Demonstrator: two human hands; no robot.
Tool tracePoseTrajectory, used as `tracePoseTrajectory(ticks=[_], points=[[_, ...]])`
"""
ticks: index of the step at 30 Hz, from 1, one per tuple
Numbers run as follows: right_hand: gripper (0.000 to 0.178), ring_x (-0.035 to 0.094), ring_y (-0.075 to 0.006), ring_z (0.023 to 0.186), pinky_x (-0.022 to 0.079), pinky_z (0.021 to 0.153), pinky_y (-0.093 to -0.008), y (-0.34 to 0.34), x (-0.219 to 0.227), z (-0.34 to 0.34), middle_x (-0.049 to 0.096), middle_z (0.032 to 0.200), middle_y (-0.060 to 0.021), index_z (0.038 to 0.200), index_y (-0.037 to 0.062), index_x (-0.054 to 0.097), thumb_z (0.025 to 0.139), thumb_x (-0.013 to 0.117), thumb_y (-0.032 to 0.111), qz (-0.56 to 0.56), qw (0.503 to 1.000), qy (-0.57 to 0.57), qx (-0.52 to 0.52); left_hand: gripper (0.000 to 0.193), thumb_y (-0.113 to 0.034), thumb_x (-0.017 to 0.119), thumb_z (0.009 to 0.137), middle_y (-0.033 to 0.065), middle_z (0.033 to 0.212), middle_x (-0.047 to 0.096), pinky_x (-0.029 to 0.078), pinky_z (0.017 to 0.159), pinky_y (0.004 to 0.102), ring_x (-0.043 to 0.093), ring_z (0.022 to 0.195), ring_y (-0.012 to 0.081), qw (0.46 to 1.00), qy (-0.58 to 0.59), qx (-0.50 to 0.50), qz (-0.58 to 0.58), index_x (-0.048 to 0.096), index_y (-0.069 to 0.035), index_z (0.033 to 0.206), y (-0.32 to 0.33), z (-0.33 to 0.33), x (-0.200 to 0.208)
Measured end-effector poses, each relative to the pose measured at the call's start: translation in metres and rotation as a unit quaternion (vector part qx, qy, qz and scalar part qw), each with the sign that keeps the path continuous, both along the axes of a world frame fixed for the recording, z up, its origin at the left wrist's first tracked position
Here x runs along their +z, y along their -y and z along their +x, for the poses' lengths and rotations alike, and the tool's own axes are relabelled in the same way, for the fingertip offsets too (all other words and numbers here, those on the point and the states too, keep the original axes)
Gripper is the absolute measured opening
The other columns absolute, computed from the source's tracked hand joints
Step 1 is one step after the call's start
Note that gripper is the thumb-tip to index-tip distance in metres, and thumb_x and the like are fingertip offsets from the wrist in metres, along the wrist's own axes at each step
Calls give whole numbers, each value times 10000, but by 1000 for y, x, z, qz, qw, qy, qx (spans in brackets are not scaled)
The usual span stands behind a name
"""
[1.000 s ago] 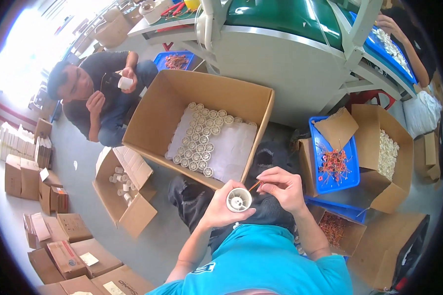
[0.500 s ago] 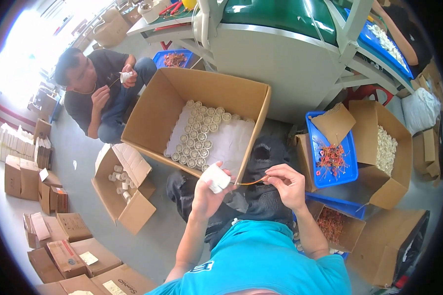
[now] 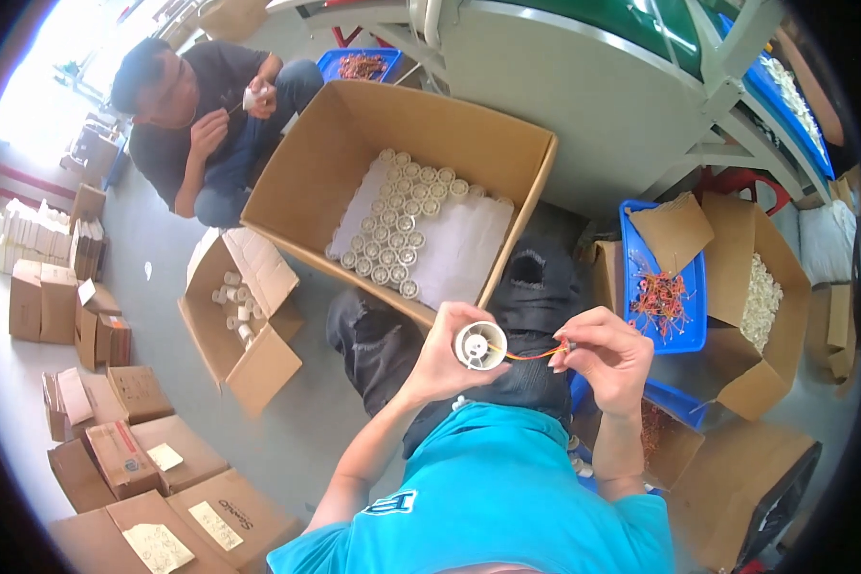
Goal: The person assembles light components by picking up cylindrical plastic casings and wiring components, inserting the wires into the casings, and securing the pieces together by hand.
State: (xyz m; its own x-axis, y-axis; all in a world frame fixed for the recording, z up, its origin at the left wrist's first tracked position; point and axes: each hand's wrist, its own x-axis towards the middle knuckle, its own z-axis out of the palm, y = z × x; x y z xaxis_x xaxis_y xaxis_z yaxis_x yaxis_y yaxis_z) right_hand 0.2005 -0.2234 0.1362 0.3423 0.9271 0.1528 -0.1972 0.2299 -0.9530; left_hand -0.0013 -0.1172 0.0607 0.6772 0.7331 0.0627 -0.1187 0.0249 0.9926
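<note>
My left hand (image 3: 442, 361) is wrapped round a white round plastic cup (image 3: 478, 360), with its open face and inner hub turned up toward me. A thin red and yellow wire lead (image 3: 534, 357) runs out of the cup to my right hand (image 3: 610, 362). The right fingertips pinch the far end of that lead, and a small piece there is too small to make out. Just beyond my hands stands a large cardboard box (image 3: 301, 206), holding rows of similar white round parts (image 3: 392, 228) on a pale sheet.
To the right are a blue tray (image 3: 687, 320) of red wire leads and a box (image 3: 784, 368) of small white pieces. A smaller box (image 3: 258, 378) with white cups stands to the left. Beyond it, a co-worker (image 3: 196, 124) holds a white part. Stacked cartons (image 3: 134, 454) fill the lower left.
Both hands have moved right, and the cup has turned from its closed side to its open face. The wire lead still stretches between the hands. My view has shifted slightly.
</note>
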Motion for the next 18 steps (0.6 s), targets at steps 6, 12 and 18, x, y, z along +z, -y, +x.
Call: tracePoseTrajectory(ticks=[6,12,18], points=[[217,697,-202,781,600,683,-270,-2,-4,-6,646,982,-154,987,-89,710,776,719,-140,-44,998,37,21,585,-6,828,583,142,1178,624,505,927,360,628,1086,277,978,-25,5,209,625,-29,1130,-19,-2,17],[216,697,-190,781,593,672,-260,-7,-6,-9,648,972,-146,992,-82,713,788,694,-147,-70,996,46,36,631,-3,803,562,135,1181,616,510,920,365,629,1084,287,975,-34,-11,220,625,-30,1167,-21,-6,13],[239,692,-167,780,576,684,-252,-8,-14,-12,667,966,-124,1003,-50,725,772,726,-112,-90,993,65,29,610,-5,786,568,137,1133,630,508,903,376,629,1082,291,973,-46,-14,225,623,-31,1155,-20,-4,19]])
